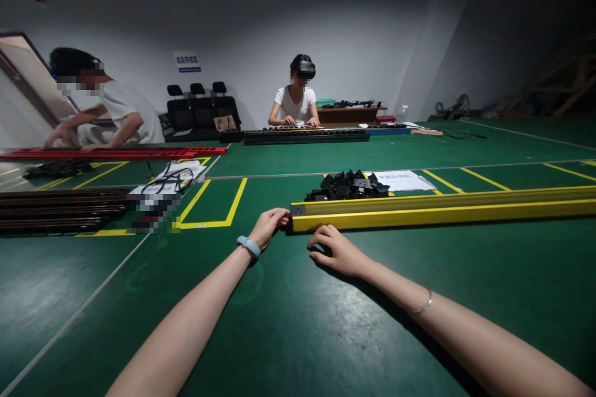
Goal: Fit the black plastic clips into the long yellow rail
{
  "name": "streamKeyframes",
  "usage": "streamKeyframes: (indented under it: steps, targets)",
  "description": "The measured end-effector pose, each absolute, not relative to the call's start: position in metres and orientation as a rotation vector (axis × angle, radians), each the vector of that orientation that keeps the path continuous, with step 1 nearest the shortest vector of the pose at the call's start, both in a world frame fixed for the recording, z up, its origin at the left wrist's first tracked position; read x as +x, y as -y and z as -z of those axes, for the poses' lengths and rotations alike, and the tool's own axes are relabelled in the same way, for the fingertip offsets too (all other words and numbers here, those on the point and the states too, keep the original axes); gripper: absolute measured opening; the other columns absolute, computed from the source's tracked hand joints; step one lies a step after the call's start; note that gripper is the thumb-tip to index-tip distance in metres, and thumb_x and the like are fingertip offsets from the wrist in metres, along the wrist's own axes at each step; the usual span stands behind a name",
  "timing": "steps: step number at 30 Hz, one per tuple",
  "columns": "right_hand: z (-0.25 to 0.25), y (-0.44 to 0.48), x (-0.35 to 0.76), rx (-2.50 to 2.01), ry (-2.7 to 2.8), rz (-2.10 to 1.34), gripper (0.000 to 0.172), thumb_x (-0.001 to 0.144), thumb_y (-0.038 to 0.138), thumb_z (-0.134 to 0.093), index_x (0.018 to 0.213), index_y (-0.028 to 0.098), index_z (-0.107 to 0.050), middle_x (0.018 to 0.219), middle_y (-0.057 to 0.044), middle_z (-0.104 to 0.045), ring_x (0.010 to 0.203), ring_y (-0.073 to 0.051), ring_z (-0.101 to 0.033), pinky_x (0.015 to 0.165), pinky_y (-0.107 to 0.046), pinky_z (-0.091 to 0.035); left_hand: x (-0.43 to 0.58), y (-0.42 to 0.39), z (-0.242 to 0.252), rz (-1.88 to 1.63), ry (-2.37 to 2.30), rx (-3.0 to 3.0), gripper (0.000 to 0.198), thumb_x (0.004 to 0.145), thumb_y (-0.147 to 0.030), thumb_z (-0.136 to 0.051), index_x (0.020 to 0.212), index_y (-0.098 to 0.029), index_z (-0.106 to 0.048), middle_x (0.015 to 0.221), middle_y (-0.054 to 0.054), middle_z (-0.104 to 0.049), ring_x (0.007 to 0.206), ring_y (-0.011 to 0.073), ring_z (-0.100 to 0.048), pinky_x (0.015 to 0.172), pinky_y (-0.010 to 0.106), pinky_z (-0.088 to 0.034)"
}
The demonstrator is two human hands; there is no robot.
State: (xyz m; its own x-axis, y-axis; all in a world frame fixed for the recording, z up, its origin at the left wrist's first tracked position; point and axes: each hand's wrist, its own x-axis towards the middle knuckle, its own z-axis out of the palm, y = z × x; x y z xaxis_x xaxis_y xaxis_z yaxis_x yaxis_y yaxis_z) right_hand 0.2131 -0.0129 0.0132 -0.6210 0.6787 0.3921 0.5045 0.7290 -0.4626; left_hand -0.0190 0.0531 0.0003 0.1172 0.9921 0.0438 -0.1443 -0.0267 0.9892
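Two long yellow bars [419, 211] lie side by side across the green table, running off to the right. The far bar carries a black end cap with small holes [298, 209]. At the near bar's left end, my left hand [267, 227] has its fingers closed against a small black end cap [289, 223], mostly hidden by the fingertips. My right hand [339, 251] rests just in front of the near bar, close to that end. Its thumb and bent fingers are apart, with nothing seen between them. Behind the bars is a pile of black plastic caps [347, 186].
A white paper sheet [401, 180] lies beside the pile. Dark bars [60, 211] and a cable [170, 178] lie at left. Across the table one person [295, 105] handles dark bars [305, 136]; another person [125, 111] leans over red bars [139, 153].
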Motion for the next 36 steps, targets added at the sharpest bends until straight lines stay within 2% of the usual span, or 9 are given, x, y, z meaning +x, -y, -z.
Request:
streamKeyframes:
  steps: [7,16,23,27,31,34,36]
  targets:
    - [-0.015,0.013,0.210,-0.917,2.360,-0.384,0.016,0.084,0.028,-0.060,0.098,0.023,-0.063,0.098,-0.005,-0.056,0.095,-0.020,-0.050,0.086,-0.035,-0.044,-0.019,-0.053,0.001,-1.208,-1.036,1.208,0.032,0.072,-0.041,-0.068,0.085,-0.012,-0.070,0.077,0.007,-0.067,0.069,0.0111,-0.057,0.067,0.023,-0.043]
    - [-0.014,0.017,0.213,-0.902,2.367,-0.345,0.016,0.084,0.027,-0.060,0.099,0.023,-0.063,0.097,-0.005,-0.055,0.095,-0.019,-0.049,0.087,-0.034,-0.044,-0.020,-0.051,-0.001,-1.155,-1.037,1.268,0.041,0.069,-0.046,-0.070,0.092,-0.012,-0.072,0.088,0.010,-0.069,0.069,0.0112,-0.056,0.067,0.024,-0.042]
    - [-0.010,0.019,0.216,-0.885,2.397,-0.287,0.016,0.085,0.028,-0.060,0.100,0.023,-0.063,0.097,-0.005,-0.055,0.094,-0.020,-0.049,0.086,-0.035,-0.045,-0.016,-0.041,-0.006,-1.143,-1.046,1.349,0.042,0.068,-0.049,-0.071,0.089,-0.012,-0.072,0.074,0.006,-0.066,0.068,0.0134,-0.054,0.064,0.024,-0.041]
    - [-0.010,0.022,0.215,-0.883,2.332,-0.173,0.014,0.086,0.025,-0.056,0.098,0.022,-0.062,0.102,-0.008,-0.055,0.099,-0.022,-0.049,0.088,-0.038,-0.045,-0.008,-0.033,-0.010,-1.132,-1.070,1.589,0.039,0.071,-0.049,-0.067,0.090,-0.016,-0.068,0.081,0.004,-0.066,0.071,0.0147,-0.056,0.067,0.025,-0.043]
    - [-0.015,0.022,0.215,-1.008,2.174,0.055,0.024,0.087,0.022,-0.050,0.110,0.023,-0.059,0.114,-0.011,-0.053,0.111,-0.027,-0.045,0.095,-0.047,-0.040,-0.002,-0.026,-0.010,-1.146,-1.159,1.852,0.030,0.075,-0.046,-0.064,0.089,-0.020,-0.063,0.080,0.001,-0.065,0.070,0.0144,-0.057,0.066,0.024,-0.042]
    - [-0.017,0.013,0.221,-1.133,2.075,0.230,0.035,0.090,0.026,-0.046,0.124,0.021,-0.051,0.126,-0.013,-0.050,0.122,-0.029,-0.039,0.102,-0.050,-0.033,0.000,-0.022,-0.012,-1.130,-1.240,1.926,0.025,0.078,-0.044,-0.060,0.086,-0.021,-0.063,0.071,-0.001,-0.064,0.062,0.0135,-0.055,0.062,0.023,-0.040]
    - [-0.016,0.002,0.230,-1.206,2.053,0.315,0.039,0.092,0.032,-0.044,0.130,0.020,-0.047,0.126,-0.013,-0.051,0.121,-0.028,-0.040,0.103,-0.049,-0.030,0.001,-0.020,-0.015,-1.126,-1.265,1.962,0.024,0.081,-0.043,-0.057,0.085,-0.021,-0.063,0.067,-0.002,-0.063,0.060,0.0135,-0.054,0.061,0.023,-0.039]
